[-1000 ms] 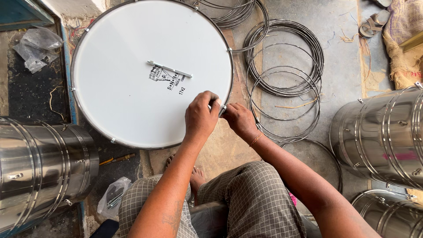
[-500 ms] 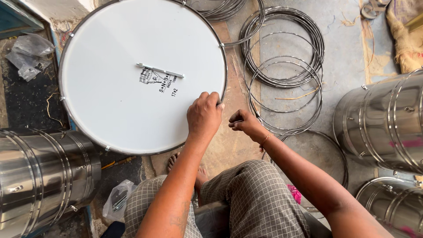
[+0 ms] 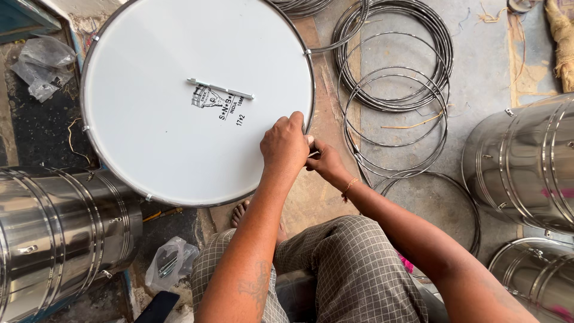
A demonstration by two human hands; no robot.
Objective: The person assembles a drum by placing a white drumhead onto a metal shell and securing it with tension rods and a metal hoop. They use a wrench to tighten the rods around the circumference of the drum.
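A large round drum with a white skin [image 3: 179, 119] and a metal rim lies flat in front of me, printed marks at its middle. My left hand [image 3: 286, 146] rests on the skin at the drum's right edge, fingers curled over the rim. My right hand [image 3: 324, 161] is just outside the rim beside it, pinching a small thin piece [image 3: 312, 154] that I cannot identify. A bracelet sits on my right wrist. My checked trousers and a bare foot [image 3: 242, 212] show below the drum.
Several thin metal hoops [image 3: 394, 78] lie on the floor to the right. Shiny steel drum shells stand at the left [image 3: 54, 233] and right [image 3: 526, 167]. Plastic bags lie at upper left [image 3: 39, 66] and lower left [image 3: 170, 263].
The view has shifted, so the drum sits lower and further left. Both hands stay at the drum's right rim; the right hand has drawn back slightly from the left.
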